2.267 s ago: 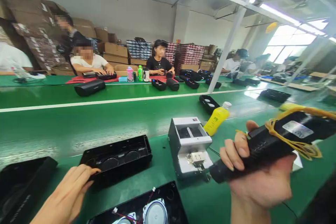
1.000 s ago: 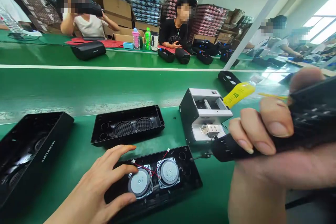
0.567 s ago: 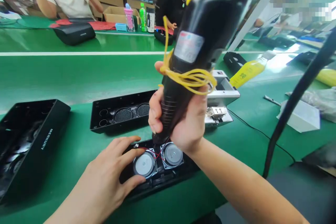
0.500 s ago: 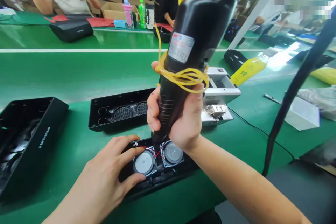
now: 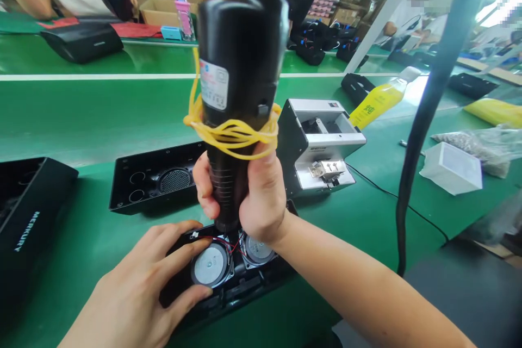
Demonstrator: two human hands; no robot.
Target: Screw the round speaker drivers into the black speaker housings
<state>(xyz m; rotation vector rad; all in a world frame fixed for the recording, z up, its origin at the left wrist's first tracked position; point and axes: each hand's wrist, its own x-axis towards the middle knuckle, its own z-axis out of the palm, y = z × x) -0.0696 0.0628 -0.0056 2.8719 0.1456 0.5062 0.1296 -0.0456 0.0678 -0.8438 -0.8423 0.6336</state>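
Observation:
My right hand point(image 5: 261, 196) is wrapped round a black electric screwdriver point(image 5: 240, 87), held upright with yellow cord tied about it. Its tip points down between two round speakers inside a black casing point(image 5: 244, 288); the exact contact point is hidden. My left hand point(image 5: 150, 277) rests at the casing's left end, its fingers and thumb curved around the left speaker point(image 5: 210, 265) and touching its edges. The right speaker point(image 5: 258, 250) is partly covered by my right hand. Thin red wires with a small white connector lie over the speakers' upper side.
Behind the casing lies another black shell point(image 5: 155, 179); a MERKURY casing point(image 5: 36, 217) is at the left. A silver-and-black machine point(image 5: 322, 147), a yellow bottle point(image 5: 377, 102) and a white box point(image 5: 452, 167) stand right. A black cable point(image 5: 420, 119) hangs at the right. People sit across.
The view has swung right, so the things on the bench appear further left. The screwdriver is more upright. Across the bench, a person now holds up a dark shiny part.

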